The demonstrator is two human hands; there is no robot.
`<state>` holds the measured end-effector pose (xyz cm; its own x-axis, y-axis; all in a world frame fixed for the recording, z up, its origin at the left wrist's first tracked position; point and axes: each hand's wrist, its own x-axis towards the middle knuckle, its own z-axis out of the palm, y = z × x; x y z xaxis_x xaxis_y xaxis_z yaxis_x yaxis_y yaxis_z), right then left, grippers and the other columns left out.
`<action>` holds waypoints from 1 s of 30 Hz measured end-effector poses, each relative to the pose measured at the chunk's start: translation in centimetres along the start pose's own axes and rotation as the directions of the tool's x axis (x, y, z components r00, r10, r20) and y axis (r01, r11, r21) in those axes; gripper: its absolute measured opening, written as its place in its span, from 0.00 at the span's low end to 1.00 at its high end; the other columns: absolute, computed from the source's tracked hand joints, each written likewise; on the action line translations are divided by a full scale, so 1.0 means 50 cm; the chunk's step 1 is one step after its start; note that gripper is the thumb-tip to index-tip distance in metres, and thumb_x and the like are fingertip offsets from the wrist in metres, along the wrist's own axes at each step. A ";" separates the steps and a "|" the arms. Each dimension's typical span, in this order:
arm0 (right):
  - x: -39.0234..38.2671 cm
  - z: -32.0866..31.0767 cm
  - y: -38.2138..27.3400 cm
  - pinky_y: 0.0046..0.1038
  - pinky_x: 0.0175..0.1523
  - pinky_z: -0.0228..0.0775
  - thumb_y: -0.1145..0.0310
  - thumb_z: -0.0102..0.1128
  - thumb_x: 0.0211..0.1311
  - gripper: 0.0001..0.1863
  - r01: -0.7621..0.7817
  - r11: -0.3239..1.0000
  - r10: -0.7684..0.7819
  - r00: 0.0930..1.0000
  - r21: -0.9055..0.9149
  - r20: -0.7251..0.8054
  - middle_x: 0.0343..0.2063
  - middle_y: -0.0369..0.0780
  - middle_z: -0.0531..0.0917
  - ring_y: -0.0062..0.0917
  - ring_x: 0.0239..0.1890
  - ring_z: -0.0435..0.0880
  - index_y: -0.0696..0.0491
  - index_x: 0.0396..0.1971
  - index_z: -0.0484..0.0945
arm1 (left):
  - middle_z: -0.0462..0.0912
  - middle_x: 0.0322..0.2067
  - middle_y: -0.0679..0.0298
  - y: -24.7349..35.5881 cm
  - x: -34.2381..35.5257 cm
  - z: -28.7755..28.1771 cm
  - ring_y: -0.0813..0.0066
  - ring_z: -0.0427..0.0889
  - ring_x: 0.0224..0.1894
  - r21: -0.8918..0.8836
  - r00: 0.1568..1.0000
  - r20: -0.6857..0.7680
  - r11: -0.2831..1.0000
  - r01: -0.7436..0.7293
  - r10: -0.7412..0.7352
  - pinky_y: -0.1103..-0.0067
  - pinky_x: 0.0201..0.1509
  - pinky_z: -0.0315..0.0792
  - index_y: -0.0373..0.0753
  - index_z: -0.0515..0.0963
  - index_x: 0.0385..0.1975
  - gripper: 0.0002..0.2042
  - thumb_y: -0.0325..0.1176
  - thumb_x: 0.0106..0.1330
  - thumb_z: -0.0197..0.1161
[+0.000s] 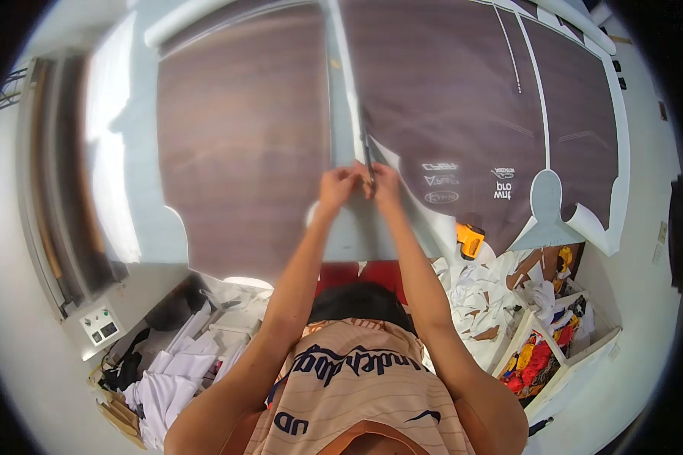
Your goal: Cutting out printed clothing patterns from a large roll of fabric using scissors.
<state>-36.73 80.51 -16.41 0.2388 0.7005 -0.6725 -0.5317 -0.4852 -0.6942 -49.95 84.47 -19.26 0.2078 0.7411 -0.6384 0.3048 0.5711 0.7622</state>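
A pair of dark scissors (369, 154) points away from me along the edge of a large dark brown printed sheet (448, 91). My right hand (385, 186) is closed round their handles. Close beside it, my left hand (339, 186) has its fingers pinched together at the near end of a narrow white paper strip (350, 83). The right-hand sheet's white margin curls up by the scissors. Another brown sheet (243, 144) with white edges lies to the left of the strip. Exactly where the blades meet the paper is too small to tell.
Both sheets lie on a pale blue-grey table (349, 243). A yellow-orange tool (470, 240) rests by the right sheet's near edge. White scraps (482, 296) are heaped below right, beside an open box (535, 356) of colourful pieces. White cloth (174, 379) lies below left, near a control panel (101, 326).
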 end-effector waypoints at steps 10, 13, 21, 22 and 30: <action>-0.006 0.009 0.002 0.19 0.14 0.54 0.56 0.79 0.52 0.20 0.004 0.999 -0.004 1.000 0.042 -0.009 0.12 0.29 0.72 0.12 0.10 0.67 0.51 0.18 0.76 | 0.84 0.29 0.65 0.000 -0.001 -0.002 0.80 0.80 0.30 -0.042 1.000 0.025 0.999 -0.011 0.012 0.80 0.37 0.73 0.29 0.83 0.37 0.09 0.31 0.71 0.62; -0.007 0.010 0.002 0.19 0.14 0.55 0.56 0.79 0.52 0.21 0.006 0.999 -0.005 1.000 0.052 -0.011 0.12 0.29 0.72 0.12 0.10 0.67 0.51 0.17 0.75 | 0.84 0.29 0.65 -0.002 -0.001 -0.004 0.80 0.80 0.31 -0.066 0.999 0.037 0.998 -0.010 0.013 0.80 0.37 0.73 0.29 0.83 0.37 0.09 0.30 0.71 0.61; 0.008 0.020 -0.009 0.19 0.14 0.57 0.56 0.80 0.51 0.22 -0.004 1.000 0.004 1.000 0.009 -0.029 0.12 0.29 0.71 0.12 0.10 0.67 0.51 0.18 0.74 | 0.83 0.27 0.67 0.006 -0.005 -0.007 0.81 0.76 0.27 -0.009 0.999 0.042 1.000 -0.022 0.022 0.81 0.34 0.70 0.30 0.84 0.36 0.08 0.29 0.70 0.61; 0.013 0.022 -0.015 0.19 0.15 0.57 0.56 0.80 0.51 0.22 0.007 1.000 -0.007 0.999 -0.015 -0.036 0.12 0.29 0.71 0.12 0.10 0.67 0.51 0.18 0.74 | 0.82 0.27 0.67 0.007 -0.004 -0.007 0.81 0.76 0.27 -0.013 0.999 0.038 1.000 -0.014 0.015 0.81 0.33 0.70 0.30 0.84 0.36 0.08 0.29 0.70 0.62; 0.064 0.044 -0.071 0.19 0.16 0.56 0.56 0.81 0.50 0.23 0.034 0.998 -0.035 0.999 -0.047 -0.024 0.12 0.28 0.69 0.13 0.10 0.66 0.50 0.16 0.71 | 0.81 0.25 0.69 0.004 -0.010 -0.006 0.83 0.75 0.26 -0.045 1.000 0.029 0.999 -0.006 0.007 0.82 0.31 0.68 0.31 0.83 0.35 0.08 0.30 0.69 0.63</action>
<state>-35.88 85.62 -15.53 0.2767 0.7040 -0.6541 -0.4848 -0.4854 -0.7276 -50.27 84.32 -18.76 0.2368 0.7348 -0.6356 0.2614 0.5819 0.7701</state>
